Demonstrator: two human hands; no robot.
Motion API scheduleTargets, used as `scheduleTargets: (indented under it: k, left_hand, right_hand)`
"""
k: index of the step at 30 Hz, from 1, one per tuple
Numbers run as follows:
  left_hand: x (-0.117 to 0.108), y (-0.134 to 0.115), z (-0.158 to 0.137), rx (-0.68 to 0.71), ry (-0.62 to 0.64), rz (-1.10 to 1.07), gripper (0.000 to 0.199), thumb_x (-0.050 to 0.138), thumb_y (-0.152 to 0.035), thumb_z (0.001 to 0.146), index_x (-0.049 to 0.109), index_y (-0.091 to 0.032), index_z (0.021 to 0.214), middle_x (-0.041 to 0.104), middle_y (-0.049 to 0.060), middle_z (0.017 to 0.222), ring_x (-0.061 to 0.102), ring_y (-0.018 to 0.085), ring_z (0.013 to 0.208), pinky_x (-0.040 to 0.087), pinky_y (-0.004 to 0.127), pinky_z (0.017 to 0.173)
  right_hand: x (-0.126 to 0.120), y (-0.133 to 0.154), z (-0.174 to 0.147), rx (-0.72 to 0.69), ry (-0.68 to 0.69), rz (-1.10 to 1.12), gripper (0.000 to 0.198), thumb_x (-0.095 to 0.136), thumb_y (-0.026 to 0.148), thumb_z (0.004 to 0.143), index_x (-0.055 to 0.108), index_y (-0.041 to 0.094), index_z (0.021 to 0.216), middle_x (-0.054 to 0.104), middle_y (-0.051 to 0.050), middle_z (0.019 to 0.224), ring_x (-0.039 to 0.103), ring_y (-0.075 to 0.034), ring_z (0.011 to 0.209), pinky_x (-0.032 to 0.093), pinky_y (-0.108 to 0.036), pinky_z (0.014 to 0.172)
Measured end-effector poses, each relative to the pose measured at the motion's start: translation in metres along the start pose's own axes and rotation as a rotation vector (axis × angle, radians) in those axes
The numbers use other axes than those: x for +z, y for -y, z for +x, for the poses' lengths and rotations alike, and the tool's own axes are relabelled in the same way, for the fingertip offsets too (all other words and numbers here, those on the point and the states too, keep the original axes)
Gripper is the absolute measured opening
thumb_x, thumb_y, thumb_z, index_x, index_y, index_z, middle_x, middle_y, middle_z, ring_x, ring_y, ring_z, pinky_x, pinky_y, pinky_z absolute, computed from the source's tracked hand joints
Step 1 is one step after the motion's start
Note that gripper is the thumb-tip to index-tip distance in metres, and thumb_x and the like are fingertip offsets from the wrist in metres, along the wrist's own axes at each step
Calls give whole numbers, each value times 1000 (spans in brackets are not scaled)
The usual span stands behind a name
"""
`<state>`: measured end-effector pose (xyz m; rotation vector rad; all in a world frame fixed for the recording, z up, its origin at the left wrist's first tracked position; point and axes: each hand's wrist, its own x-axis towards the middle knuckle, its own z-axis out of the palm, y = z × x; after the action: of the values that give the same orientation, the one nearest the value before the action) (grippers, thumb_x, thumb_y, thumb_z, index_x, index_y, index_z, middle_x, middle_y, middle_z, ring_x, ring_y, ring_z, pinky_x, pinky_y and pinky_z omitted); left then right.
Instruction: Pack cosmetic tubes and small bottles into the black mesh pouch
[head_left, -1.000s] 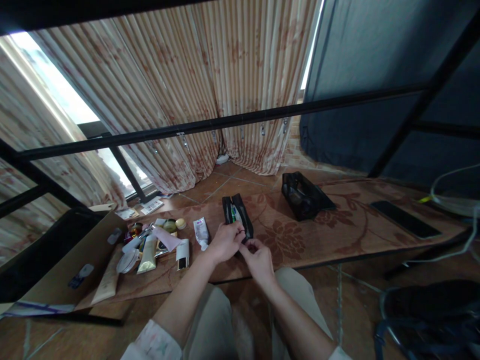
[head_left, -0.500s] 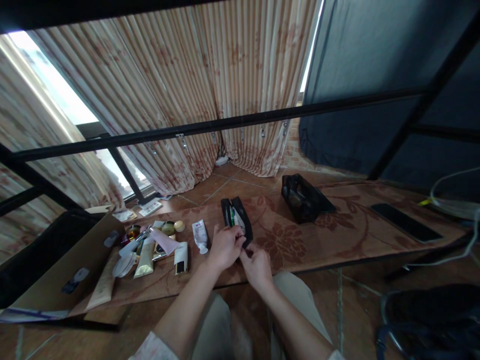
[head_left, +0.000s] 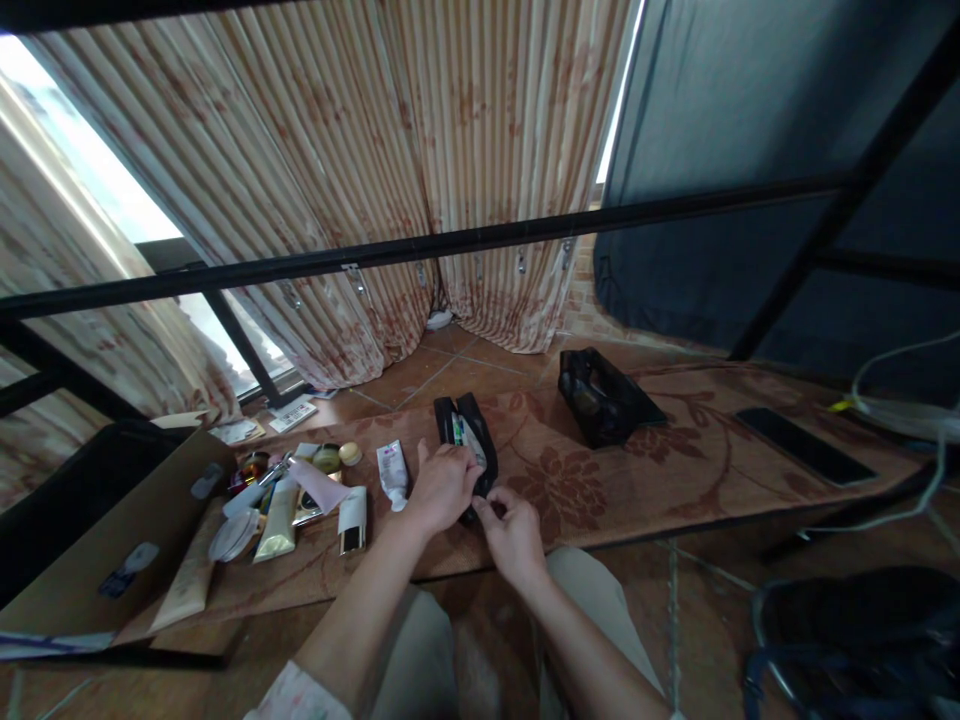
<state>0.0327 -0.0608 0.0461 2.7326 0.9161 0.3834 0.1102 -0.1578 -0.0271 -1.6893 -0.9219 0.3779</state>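
A slim black pouch (head_left: 484, 440) lies on the cloth in front of me, its top open lengthwise. Something white and green (head_left: 460, 432) shows inside it. My left hand (head_left: 448, 487) rests over the pouch's near left part, fingers curled on its edge and thumb raised. At the near end my right hand (head_left: 513, 528) pinches the pouch between thumb and forefinger; whether it grips a zipper pull is too small to tell. Left of the pouch lies a white squeeze tube (head_left: 392, 473). A larger dark bag (head_left: 600, 398) stands to the right.
Several cosmetics, including a gold tube (head_left: 277, 520), a round compact (head_left: 234, 535) and a white-and-black bottle (head_left: 352, 520), lie left. A cardboard box (head_left: 142, 530) stands at the far left. A phone (head_left: 802, 445) lies right. A black metal bar (head_left: 465, 238) crosses beyond the bench.
My view has shifted slightly, moving the scene a little left. Both hands stay at the pouch's near end, their fingertips slightly further apart than before.
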Motion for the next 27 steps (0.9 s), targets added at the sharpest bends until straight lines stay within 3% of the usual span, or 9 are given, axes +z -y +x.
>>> scheduleTargets:
  k: [6, 14, 23, 27]
  left_hand:
    - [-18, -3, 1, 63, 78, 1, 17, 41, -25, 92, 54, -19, 82, 66, 3, 79, 62, 21, 83, 27, 46, 99]
    - [-10, -6, -3, -6, 25, -133, 17, 47, -24, 88, 54, -19, 74, 65, 0, 71, 61, 18, 74, 32, 38, 91]
    - [-8, -7, -7, -8, 10, -140, 20, 48, -24, 87, 56, -20, 69, 66, 0, 69, 61, 17, 72, 31, 39, 94]
    - [-6, -12, -10, -6, -26, -74, 18, 48, -25, 88, 56, -20, 73, 67, 0, 71, 63, 18, 74, 25, 44, 101]
  right_hand:
    - [-2, 5, -2, 47, -94, 99, 25, 62, 41, 77, 56, 20, 63, 55, 3, 61, 50, -13, 57, 37, -23, 58]
    - [3, 10, -4, 28, -131, 51, 19, 65, 38, 74, 65, 19, 77, 63, 0, 71, 55, -15, 61, 41, -25, 61]
    - [8, 8, -5, -43, -111, -102, 20, 56, 35, 81, 65, 19, 73, 67, -4, 70, 59, -17, 62, 39, -25, 61]
    - [8, 7, -4, -27, -106, -123, 24, 55, 35, 82, 62, 19, 65, 67, -3, 64, 59, -16, 58, 37, -25, 58]
